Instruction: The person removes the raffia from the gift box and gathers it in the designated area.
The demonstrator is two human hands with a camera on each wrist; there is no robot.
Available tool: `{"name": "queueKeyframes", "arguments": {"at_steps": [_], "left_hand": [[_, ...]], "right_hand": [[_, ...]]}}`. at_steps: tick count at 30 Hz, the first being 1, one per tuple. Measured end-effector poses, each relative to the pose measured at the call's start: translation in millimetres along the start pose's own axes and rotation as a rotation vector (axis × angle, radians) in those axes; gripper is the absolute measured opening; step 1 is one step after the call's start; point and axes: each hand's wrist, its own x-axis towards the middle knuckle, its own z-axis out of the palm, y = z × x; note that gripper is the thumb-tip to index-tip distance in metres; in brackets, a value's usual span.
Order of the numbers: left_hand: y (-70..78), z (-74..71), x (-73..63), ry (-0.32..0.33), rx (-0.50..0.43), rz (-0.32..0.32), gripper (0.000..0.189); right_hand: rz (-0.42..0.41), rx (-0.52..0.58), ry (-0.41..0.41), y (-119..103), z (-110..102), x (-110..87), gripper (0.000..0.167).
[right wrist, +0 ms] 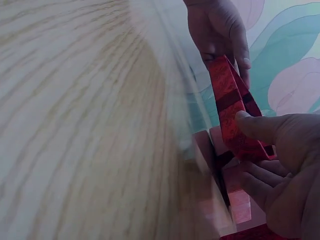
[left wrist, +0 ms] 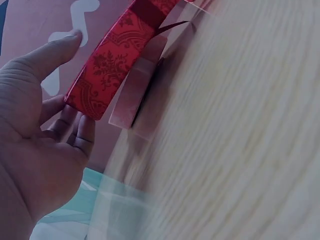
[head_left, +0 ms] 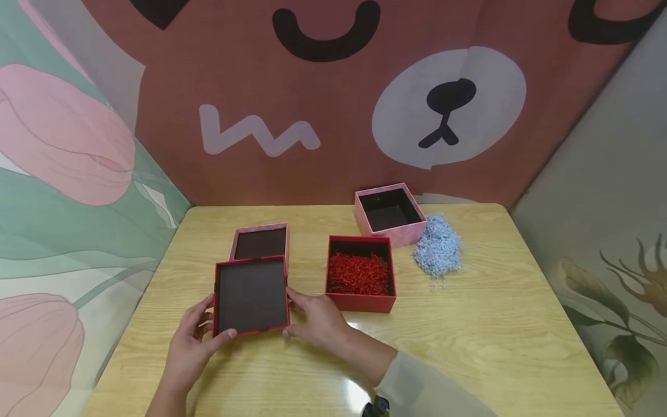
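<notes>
Both hands hold a red patterned box lid (head_left: pixel 252 296), its dark inside facing up toward the head camera. My left hand (head_left: pixel 191 346) grips the lid's left near corner, thumb on the near side and fingers curled beneath, as the left wrist view shows. At the right side, my right hand (head_left: pixel 322 323) pinches the lid; its thumb lies on the red wall in the right wrist view. A thin dark ribbon (left wrist: pixel 172 26) hangs off the lid. Behind it, partly covered, lies a pink lid (head_left: pixel 260 243). Right of the hands stands a red box (head_left: pixel 361 303) containing red shredded paper (head_left: pixel 359 273).
Toward the back of the wooden table (head_left: pixel 484 341) stands a pink box (head_left: pixel 401 234) with a dark inside. A heap of pale blue shredded paper (head_left: pixel 439 246) lies against its right side. Printed cloth walls (head_left: pixel 333 174) border the table at the back and sides.
</notes>
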Motion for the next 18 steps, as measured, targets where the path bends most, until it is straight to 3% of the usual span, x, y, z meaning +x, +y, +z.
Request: {"name": "queueKeyframes", "arguments": {"at_steps": [7, 18], "left_hand": [[-4.3, -5.2, -1.1, -0.103, 0.125, -0.082, 0.103], [-10.8, -12.9, -8.4, -0.131, 0.143, -0.137, 0.107]], "right_hand": [[-0.019, -0.057, -0.034, 2.2, 8.6, 0.3, 0.091], [-0.070, -0.162, -0.068, -5.9, 15.7, -4.4, 0.088]]}}
